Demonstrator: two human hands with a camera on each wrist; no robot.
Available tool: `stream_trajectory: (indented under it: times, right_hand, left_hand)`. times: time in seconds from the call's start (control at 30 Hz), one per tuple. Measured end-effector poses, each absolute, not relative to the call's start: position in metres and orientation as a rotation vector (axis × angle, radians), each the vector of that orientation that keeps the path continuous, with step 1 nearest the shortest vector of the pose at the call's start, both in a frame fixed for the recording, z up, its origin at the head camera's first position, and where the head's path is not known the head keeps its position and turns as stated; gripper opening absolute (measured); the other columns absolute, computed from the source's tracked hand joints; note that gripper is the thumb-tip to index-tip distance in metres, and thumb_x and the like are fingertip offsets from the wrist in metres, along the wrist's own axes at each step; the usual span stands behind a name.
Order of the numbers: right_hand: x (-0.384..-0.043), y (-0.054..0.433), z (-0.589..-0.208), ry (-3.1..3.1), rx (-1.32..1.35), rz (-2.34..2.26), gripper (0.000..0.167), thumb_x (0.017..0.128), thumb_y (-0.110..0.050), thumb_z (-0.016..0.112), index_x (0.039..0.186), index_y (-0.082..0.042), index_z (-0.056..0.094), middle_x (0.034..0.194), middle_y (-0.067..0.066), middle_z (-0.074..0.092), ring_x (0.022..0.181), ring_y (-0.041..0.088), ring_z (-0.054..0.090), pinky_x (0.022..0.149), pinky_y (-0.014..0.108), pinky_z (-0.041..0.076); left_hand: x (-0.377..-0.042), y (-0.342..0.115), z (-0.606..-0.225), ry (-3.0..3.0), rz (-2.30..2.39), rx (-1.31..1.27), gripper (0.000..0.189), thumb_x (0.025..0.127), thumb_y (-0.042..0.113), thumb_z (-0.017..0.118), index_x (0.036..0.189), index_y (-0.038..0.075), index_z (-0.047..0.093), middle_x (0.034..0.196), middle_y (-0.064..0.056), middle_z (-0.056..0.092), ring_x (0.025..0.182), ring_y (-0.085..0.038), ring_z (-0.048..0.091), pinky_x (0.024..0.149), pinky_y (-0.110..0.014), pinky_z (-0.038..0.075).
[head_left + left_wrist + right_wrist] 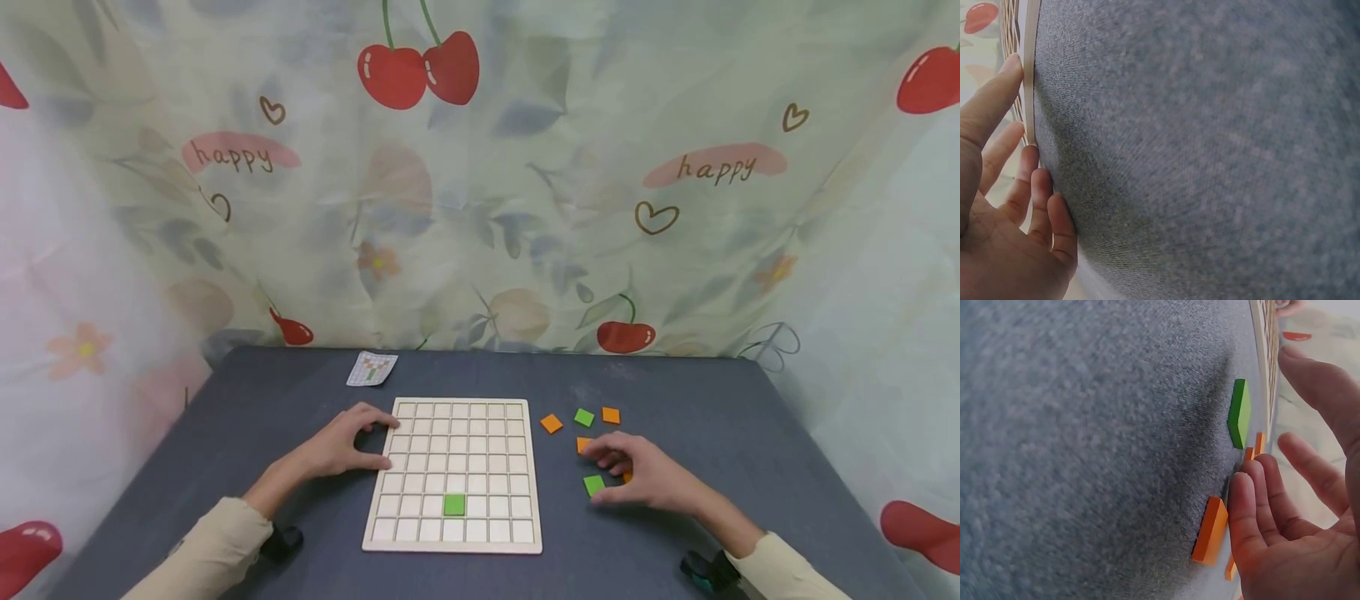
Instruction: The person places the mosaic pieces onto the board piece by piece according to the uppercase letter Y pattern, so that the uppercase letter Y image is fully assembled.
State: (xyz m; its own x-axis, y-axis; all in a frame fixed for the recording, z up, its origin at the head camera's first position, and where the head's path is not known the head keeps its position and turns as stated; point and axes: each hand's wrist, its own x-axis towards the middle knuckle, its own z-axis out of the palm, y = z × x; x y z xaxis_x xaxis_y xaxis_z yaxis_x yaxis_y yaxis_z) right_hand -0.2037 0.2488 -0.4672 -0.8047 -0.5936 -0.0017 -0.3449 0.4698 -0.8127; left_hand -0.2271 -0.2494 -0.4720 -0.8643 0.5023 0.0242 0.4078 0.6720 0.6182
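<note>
Head view: a floral cloth (480, 267) hangs behind the dark table (330, 525), with "happy" handwritten in brown on two pink patches, one left (240, 153) and one right (715, 165). Near the table's back edge lies a small card (372, 368) printed with a grid and coloured squares; any lettering on it is too small to read. The pale gridded board (457, 464) lies mid-table, one green square (454, 505) in its middle column, second row from the near edge. The left hand (341, 443) touches the board's left edge, thumb and fingers spread apart. The right hand (648, 477) is over the loose orange and green tiles (551, 424) right of the board, its fingers loosely bent.

Left wrist view: the thumb (994, 100) meets the board's side; the other fingers are extended, gripping nothing.

Right wrist view: the thumb stands well away from the gently curved fingers, which hold nothing. An orange tile (1211, 531) lies just beside the little finger; a green tile (1239, 414) lies nearer the board.
</note>
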Motion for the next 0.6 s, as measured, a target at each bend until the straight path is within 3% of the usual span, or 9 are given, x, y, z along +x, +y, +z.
stream_trajectory:
  times: [0.6]
  right_hand:
    - [-0.2103,0.2466,-0.4716,2.468,-0.833,-1.137,0.030,0.084,-0.023,0.086,0.109,-0.011,0.073,0.105,-0.001,0.065,0.089,0.016,0.061,0.078,0.032,0.052]
  left_hand:
    - [-0.2271,-0.2490,-0.4680,2.734,0.950,0.752,0.056,0.085,0.035,0.085,0.132,0.011,0.066,0.128,-0.011,0.053,0.111,-0.030,0.053,0.095,-0.055,0.039]
